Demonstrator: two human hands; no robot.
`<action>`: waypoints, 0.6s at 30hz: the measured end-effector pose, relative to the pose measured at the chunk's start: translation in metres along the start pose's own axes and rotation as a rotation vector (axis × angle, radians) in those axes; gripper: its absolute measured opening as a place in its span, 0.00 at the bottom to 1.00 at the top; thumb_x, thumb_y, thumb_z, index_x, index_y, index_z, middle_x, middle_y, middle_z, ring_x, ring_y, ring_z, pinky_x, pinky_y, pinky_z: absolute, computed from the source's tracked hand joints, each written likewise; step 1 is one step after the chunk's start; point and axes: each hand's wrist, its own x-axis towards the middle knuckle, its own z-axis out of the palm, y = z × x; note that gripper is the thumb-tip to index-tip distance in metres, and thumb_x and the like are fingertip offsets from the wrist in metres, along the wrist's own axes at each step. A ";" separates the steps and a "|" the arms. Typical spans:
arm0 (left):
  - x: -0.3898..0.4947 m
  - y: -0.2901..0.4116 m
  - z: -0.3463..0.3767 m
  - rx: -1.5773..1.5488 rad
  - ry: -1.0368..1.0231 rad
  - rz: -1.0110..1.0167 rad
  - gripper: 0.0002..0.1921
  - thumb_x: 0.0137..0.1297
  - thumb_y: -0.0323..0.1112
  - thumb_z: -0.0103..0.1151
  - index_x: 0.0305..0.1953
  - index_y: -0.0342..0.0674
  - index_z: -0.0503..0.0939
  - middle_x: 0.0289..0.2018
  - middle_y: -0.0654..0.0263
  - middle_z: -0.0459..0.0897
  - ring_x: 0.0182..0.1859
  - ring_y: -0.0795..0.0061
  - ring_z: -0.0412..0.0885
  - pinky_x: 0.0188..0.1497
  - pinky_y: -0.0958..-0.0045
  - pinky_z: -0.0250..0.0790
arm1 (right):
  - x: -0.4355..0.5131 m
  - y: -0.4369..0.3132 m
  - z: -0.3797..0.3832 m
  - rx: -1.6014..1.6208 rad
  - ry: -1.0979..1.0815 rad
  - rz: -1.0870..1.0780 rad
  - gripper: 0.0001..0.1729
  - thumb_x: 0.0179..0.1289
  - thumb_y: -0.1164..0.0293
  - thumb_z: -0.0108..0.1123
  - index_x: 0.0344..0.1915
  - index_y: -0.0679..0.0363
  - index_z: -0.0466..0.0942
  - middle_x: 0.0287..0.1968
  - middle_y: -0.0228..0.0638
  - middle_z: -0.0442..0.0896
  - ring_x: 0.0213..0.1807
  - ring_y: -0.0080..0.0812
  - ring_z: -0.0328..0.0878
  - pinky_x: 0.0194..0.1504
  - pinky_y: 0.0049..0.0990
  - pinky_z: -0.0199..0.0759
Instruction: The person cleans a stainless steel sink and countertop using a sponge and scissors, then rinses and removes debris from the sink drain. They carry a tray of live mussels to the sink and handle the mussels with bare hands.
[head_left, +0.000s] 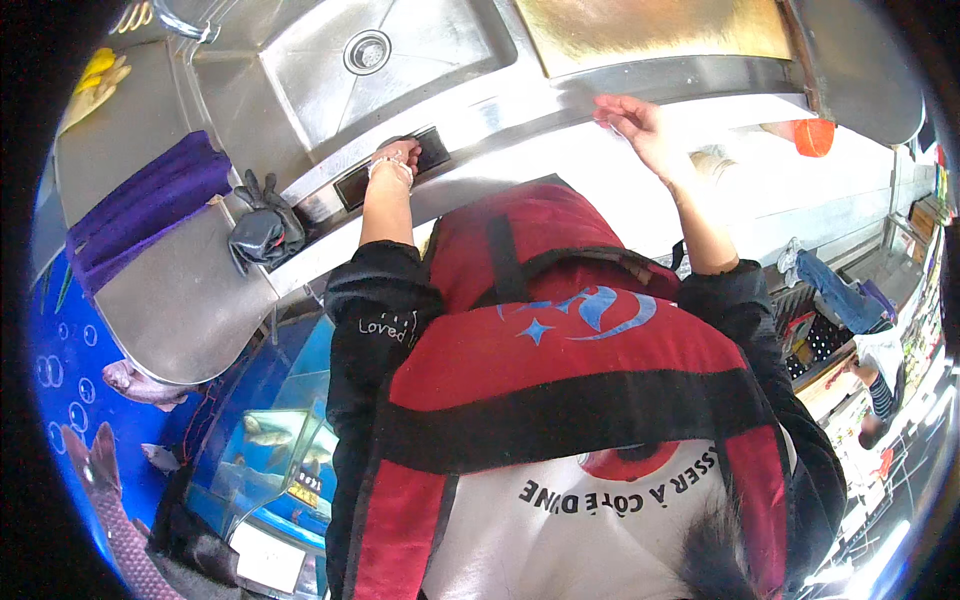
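Note:
My left hand (403, 154), with a pale band at the wrist, is at a dark rectangular recess (433, 148) in the front ledge of a stainless steel sink (300, 56). Its fingers are bent, and whether they grip anything is hidden. My right hand (636, 129) hovers near the counter's front edge, palm partly turned in and fingers loosely extended. Nothing is plainly held in it. A black glove (266, 229) lies left of my left hand, at the end of the ledge. I wear a red and black apron (570, 352) over black sleeves.
A purple cloth (146, 206) drapes over the steel counter at left, with yellow gloves (97, 79) behind it. A worn cutting board (660, 30) sits beyond my right hand. Lower left are a fish tank (277, 442) and fish images. Another person (840, 289) stands far right.

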 end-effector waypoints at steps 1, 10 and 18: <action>0.002 -0.001 0.000 -0.014 -0.025 0.007 0.10 0.62 0.37 0.54 0.26 0.40 0.77 0.19 0.68 0.75 0.16 0.79 0.66 0.15 0.80 0.58 | -0.001 0.003 -0.003 0.008 0.000 0.000 0.17 0.66 0.76 0.46 0.53 0.67 0.70 0.45 0.38 0.79 0.48 0.26 0.75 0.53 0.22 0.66; 0.020 -0.008 -0.003 -0.323 -0.122 -0.088 0.05 0.59 0.29 0.56 0.28 0.37 0.76 0.21 0.68 0.75 0.17 0.84 0.67 0.13 0.86 0.58 | 0.005 0.009 -0.019 0.005 0.009 0.036 0.17 0.65 0.78 0.46 0.53 0.67 0.70 0.44 0.38 0.80 0.46 0.25 0.75 0.53 0.22 0.66; 0.014 -0.009 -0.019 0.184 -0.011 0.064 0.05 0.54 0.31 0.61 0.25 0.36 0.79 0.19 0.67 0.78 0.15 0.82 0.67 0.12 0.79 0.56 | 0.016 0.005 -0.015 0.001 -0.033 0.028 0.17 0.64 0.79 0.46 0.52 0.68 0.70 0.44 0.39 0.79 0.47 0.25 0.75 0.53 0.22 0.67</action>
